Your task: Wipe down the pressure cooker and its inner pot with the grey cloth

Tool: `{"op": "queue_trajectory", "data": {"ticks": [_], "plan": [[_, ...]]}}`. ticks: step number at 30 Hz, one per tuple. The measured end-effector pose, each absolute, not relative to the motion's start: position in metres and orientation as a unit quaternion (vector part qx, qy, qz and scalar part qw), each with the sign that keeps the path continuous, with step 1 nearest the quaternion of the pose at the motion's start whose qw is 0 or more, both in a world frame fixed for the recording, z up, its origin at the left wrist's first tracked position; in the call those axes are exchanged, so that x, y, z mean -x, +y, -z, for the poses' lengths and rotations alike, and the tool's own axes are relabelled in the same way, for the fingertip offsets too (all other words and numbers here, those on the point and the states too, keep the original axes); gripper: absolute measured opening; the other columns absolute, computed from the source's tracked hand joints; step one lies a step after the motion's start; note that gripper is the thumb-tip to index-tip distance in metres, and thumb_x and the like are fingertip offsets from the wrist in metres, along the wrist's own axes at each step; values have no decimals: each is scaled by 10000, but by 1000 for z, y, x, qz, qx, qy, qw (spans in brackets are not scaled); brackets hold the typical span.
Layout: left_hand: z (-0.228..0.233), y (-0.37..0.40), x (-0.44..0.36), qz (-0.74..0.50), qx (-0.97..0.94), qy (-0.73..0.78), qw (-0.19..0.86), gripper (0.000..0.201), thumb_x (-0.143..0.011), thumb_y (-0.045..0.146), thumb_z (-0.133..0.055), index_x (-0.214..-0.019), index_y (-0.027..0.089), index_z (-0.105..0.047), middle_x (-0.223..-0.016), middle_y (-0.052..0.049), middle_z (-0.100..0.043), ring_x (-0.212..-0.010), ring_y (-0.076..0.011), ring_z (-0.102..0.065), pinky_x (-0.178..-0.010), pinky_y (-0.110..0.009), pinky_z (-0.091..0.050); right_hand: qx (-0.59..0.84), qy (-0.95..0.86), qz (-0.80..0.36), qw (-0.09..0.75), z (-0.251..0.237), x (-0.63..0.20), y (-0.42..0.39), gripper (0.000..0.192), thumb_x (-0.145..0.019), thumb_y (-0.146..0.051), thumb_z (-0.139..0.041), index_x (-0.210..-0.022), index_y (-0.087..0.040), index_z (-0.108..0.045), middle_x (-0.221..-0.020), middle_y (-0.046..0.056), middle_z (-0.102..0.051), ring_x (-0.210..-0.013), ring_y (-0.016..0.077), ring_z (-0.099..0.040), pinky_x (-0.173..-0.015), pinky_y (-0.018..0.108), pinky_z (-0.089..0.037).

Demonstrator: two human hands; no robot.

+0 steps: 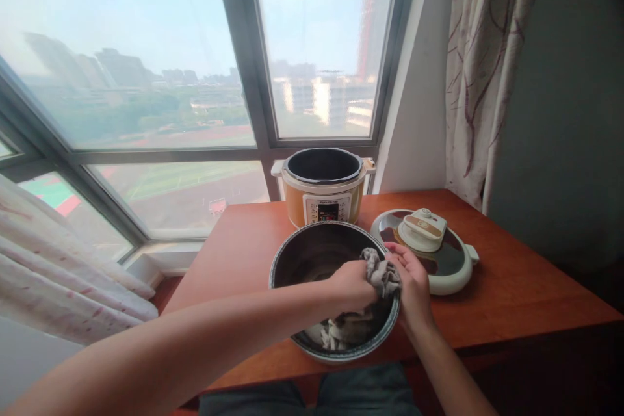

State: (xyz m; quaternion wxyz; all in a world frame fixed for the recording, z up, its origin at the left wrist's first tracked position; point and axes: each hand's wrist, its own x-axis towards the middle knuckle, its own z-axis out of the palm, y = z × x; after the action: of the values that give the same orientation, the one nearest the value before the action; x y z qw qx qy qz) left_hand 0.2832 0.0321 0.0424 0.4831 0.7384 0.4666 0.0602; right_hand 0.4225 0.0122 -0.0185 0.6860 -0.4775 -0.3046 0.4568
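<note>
While my right hand (pixel 414 283) grips the rim of the pot (pixel 312 260) on the table (pixel 511 286), my left hand (pixel 351 286) clenches a cloth (pixel 383 273) inside it, near the cooker (pixel 324 188).

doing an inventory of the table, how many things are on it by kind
cooker base: 1
inner pot: 1
cooker lid: 1
grey cloth: 1
total: 4
The cloth lies in the pot, held by the left hand and the right hand.
</note>
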Motion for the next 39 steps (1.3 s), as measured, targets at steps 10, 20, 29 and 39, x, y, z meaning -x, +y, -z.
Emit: {"op": "queue_trajectory", "data": {"ticks": [10, 20, 29, 39], "plan": [[-50, 36, -291, -51, -786, 495, 366, 448, -690, 128, -637, -1132, 174, -579, -1182, -148, -712, -1077, -322, -685, -871, -347, -536, 468, -322, -454, 686, 16, -422, 13, 370, -732, -447, -767, -987, -189, -690, -821, 29, -723, -700, 189, -638, -631, 277, -478], [-92, 37, -245, 191, -919, 192, 286, 471, -734, 111, -621, -1185, 247, -609, -1015, -59, -743, -896, -259, -695, -730, -292, -498, 470, -318, -493, 659, 11, -437, 31, 363, -676, -435, -823, -932, -213, -693, -738, 5, -719, -630, 178, -630, -607, 279, -476], [-83, 57, -224, 248, -900, 186, 308, 577, -687, 51, -597, -1237, 219, -648, -1040, -76, -750, -899, -258, -685, -739, -307, -514, 470, -374, -535, 594, 1, -452, 54, 404, -639, -445, -864, -942, -215, -727, -800, 21, -741, -657, 186, -637, -614, 289, -465], [-85, 50, -234, 241, -905, 231, 264, 345, -687, 152, -677, -1027, 210, -693, -874, -76, -738, -765, -254, -675, -640, -298, -497, 558, -367, -427, 609, 4, -458, -11, 675, -771, -604, -739, -1272, -163, -640, -550, -65, -483, -513, 126, -414, -462, 231, -332]]}}
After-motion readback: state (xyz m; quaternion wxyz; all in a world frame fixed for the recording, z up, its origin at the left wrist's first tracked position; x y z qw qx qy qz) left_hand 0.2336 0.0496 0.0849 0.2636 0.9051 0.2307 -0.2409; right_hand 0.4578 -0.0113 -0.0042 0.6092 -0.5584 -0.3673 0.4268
